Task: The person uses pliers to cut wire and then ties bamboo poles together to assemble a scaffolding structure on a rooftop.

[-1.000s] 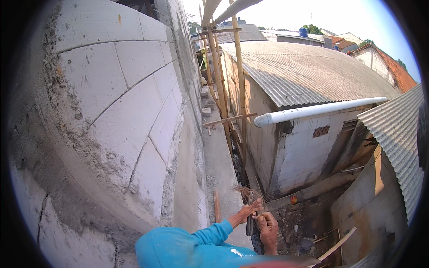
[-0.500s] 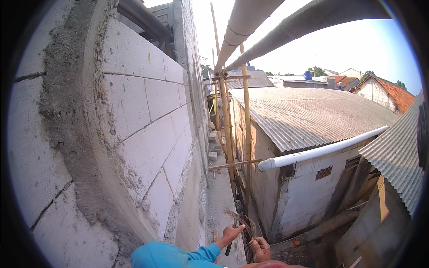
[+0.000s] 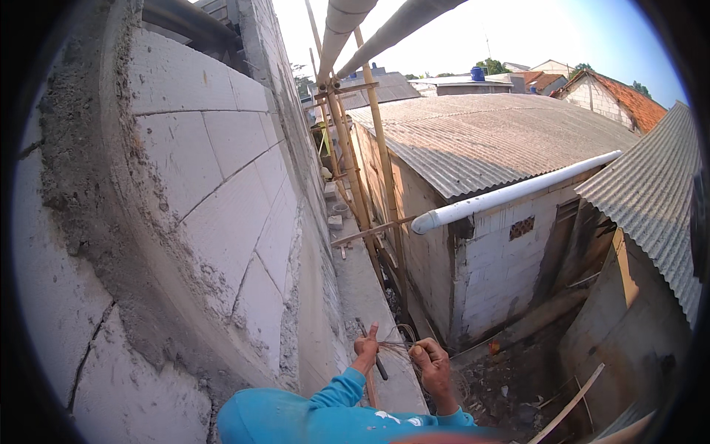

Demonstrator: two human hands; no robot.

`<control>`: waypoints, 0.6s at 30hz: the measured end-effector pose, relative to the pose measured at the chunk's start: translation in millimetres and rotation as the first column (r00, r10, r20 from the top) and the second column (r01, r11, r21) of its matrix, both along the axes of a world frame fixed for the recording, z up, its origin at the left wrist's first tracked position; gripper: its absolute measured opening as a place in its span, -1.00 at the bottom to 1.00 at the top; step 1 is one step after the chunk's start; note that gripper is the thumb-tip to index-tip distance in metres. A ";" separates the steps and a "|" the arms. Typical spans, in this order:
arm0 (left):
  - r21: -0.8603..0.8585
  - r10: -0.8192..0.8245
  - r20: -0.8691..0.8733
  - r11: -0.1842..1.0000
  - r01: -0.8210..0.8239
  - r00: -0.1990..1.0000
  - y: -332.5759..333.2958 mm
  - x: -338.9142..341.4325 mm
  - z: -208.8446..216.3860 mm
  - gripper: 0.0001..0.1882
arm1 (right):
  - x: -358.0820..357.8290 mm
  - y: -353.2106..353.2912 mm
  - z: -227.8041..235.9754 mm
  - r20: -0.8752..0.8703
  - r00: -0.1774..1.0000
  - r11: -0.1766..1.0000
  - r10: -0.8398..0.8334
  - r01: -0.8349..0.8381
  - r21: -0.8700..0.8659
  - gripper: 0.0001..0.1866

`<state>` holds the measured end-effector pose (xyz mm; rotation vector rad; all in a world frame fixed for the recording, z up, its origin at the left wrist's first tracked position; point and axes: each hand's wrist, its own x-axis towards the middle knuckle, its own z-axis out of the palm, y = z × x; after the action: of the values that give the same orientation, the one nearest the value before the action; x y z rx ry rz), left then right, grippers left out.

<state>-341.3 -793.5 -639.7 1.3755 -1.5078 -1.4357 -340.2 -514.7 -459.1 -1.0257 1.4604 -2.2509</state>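
My left hand (image 3: 365,346) is closed around a dark, slender tool (image 3: 381,368), whose ends stick out above and below the fist; its kind is hard to make out. From that hand a loose bundle of thin brown wire (image 3: 398,345) stretches across to my right hand (image 3: 433,362). The right fingers pinch the wire's other end, and a few strands loop up between the hands. Both hands hang over a narrow concrete ledge (image 3: 359,285), in blue sleeves (image 3: 344,391).
A white block wall (image 3: 237,200) with rough mortar rises close on my left. Bamboo poles (image 3: 384,163) and a wooden crosspiece (image 3: 370,231) stand ahead beside the ledge. Thick poles (image 3: 344,29) pass overhead. To the right, the ledge drops toward rubble (image 3: 510,392) below corrugated roofs (image 3: 503,140).
My right hand has moved right and up, away from the left, drawing the wire sideways between them. The left hand still grips the tool. The view has shifted to the right and down.
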 end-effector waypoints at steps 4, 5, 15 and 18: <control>-0.108 0.081 -0.111 0.990 -0.093 0.991 17.4 4.0 -9.5 -0.55 | 1.1 1.7 5.5 -0.041 0.970 0.970 -0.242 0.241 -0.008 -0.78; -0.097 0.055 -0.218 0.992 -0.078 0.974 22.0 6.8 -3.0 -0.67 | -3.6 3.4 4.6 0.041 0.966 0.966 -0.254 0.255 -0.037 -0.77; -0.211 -0.364 -0.419 0.930 0.300 0.832 55.0 25.8 101.2 -0.71 | -44.2 32.5 16.0 0.235 0.912 0.906 -0.336 0.382 -0.184 -0.82; -0.131 -0.277 -0.385 0.961 0.245 0.881 59.9 23.3 93.3 -0.63 | -46.3 38.3 33.7 0.214 0.922 0.898 -0.323 0.370 -0.238 -0.82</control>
<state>-317.9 -733.6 -546.3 0.7833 -1.4924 -1.6804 -386.5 -476.3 -425.4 -0.6533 1.3739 -2.7820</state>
